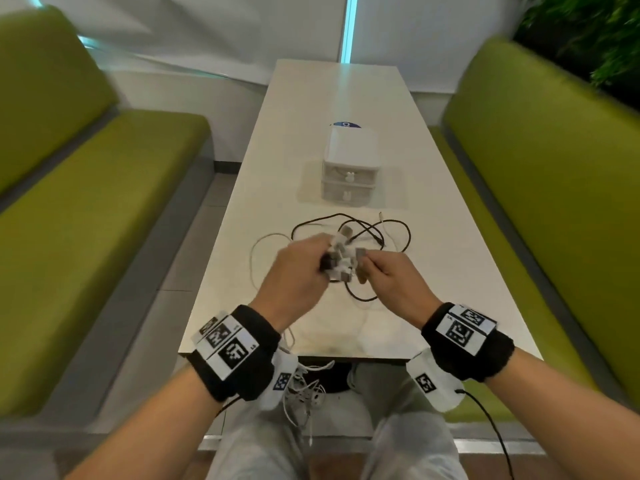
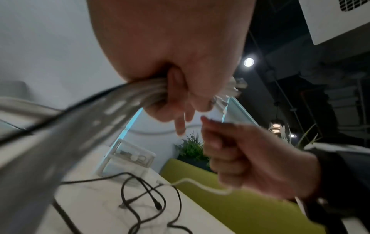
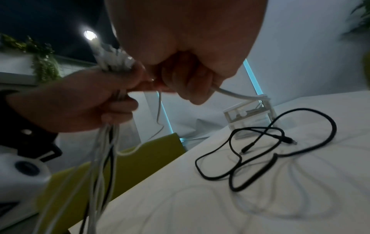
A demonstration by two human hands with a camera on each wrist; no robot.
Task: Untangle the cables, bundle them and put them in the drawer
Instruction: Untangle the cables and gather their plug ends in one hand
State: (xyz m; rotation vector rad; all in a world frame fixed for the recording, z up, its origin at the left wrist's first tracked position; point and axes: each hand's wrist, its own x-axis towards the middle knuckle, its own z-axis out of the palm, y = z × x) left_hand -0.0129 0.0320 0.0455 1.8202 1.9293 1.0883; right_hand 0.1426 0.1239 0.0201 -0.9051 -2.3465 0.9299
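Note:
My left hand [image 1: 311,261] grips a bunch of white cables [image 3: 112,63] by their plug ends, above the near part of the white table [image 1: 433,271]. The gathered strands [image 3: 100,150] hang down from the fist toward my lap. Close beside it, my right hand [image 1: 377,271] grips a single white cable [image 3: 230,93]. A loose black cable [image 1: 381,233] lies in loops on the table just beyond both hands. Behind it stands a small white two-drawer box [image 1: 349,168], both drawers pushed in.
Green bench seats [image 1: 86,202] run along both sides of the table, the right bench [image 1: 554,202] with plants behind it. White cable strands [image 1: 304,386] dangle below the table's near edge over my knees. A wall closes the far end.

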